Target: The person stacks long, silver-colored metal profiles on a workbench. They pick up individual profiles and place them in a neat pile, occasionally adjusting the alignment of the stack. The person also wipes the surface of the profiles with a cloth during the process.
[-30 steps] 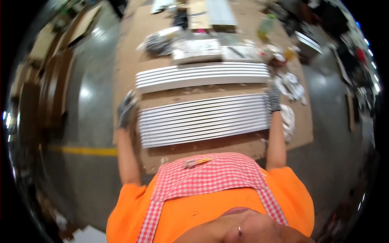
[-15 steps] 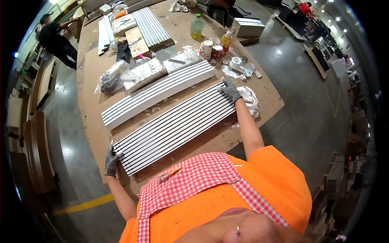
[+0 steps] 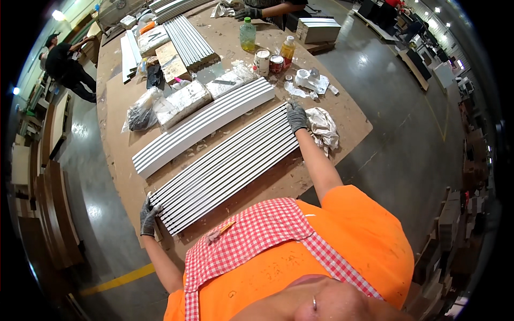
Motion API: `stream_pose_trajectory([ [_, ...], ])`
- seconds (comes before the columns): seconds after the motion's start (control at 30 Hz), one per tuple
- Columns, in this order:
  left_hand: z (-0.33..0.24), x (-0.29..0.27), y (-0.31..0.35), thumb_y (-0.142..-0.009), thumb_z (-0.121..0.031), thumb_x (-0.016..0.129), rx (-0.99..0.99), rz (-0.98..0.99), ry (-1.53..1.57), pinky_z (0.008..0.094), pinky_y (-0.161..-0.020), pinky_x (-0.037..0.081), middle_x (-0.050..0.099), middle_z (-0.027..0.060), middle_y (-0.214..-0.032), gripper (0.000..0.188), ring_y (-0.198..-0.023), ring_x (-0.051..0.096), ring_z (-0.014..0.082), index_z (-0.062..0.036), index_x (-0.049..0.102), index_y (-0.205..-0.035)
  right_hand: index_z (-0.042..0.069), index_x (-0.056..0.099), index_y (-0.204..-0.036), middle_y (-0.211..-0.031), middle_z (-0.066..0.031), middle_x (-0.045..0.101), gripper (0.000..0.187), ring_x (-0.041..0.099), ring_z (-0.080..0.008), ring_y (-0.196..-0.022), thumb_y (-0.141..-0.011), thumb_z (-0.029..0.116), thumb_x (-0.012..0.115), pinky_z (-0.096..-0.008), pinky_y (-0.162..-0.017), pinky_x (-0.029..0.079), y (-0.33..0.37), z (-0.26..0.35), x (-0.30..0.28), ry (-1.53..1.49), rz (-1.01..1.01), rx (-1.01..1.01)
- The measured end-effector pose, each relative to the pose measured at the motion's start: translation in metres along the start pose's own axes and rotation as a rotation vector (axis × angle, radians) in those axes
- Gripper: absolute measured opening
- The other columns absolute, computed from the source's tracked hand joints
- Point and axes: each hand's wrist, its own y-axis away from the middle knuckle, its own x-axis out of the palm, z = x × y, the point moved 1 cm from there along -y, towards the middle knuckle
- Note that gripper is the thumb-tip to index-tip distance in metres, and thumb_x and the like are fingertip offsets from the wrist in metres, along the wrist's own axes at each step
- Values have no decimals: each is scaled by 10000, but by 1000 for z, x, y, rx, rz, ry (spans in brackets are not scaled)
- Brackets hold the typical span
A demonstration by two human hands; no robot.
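A wide row of long white strips [image 3: 225, 166] lies side by side on the worktable, dark gaps between them. My left hand [image 3: 149, 215], in a grey glove, grips the row's near left end, thumb on top and some fingers hidden by the edge. At the far right end my right hand [image 3: 296, 116], gloved alike, is closed over the strip ends. Just beyond the row stands a stack of white boards [image 3: 206, 125] with grooved tops. A crumpled white cloth [image 3: 322, 128] lies beside my right hand.
Paint-spotted wrapped blocks [image 3: 184, 103], a plastic bag [image 3: 143, 109], cans [image 3: 262, 61], a green-capped bottle [image 3: 247, 35] and an amber bottle [image 3: 287, 51] stand farther back on the brown worktable [image 3: 342, 115]. A co-worker's gloved hand [image 3: 249, 13] rests at the far edge. Another person [image 3: 67, 61] stands left.
My right hand has shifted along the strips' right end, its fingers now pointing away from me. The whole view has moved slightly. A co-worker's gloved hand has come into view at the far edge.
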Motion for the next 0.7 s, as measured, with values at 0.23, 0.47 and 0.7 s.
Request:
stream_pose_trajectory([
  [0.23,3,-7,-12,-879,-14,627,-12,-56,-56,240,-763,520,590,59,-1214,568,-974,589,134,-38,423,-1408,103,603,-1221,-1201,-187,614,419,575,-349,-1114,-873,334,561,-412,-965,436,0,12,-4,-43,84,5],
  [0.47,-9,-2,-20,-874,-64,642,-32,-31,-191,250,-827,485,573,58,-1236,593,-1023,555,141,-31,409,-1418,58,463,-1373,-1351,-183,520,671,510,-304,-1223,-781,293,673,-342,-1030,388,-26,-8,-18,-213,466,100],
  [0.7,-9,-1,-6,-884,-21,616,39,-81,-179,271,-888,497,448,65,-1400,684,-1129,527,165,-43,281,-1480,130,381,-1450,-1364,-132,512,867,516,-250,-1182,-669,111,758,-357,-951,458,-44,41,-46,-172,894,122],
])
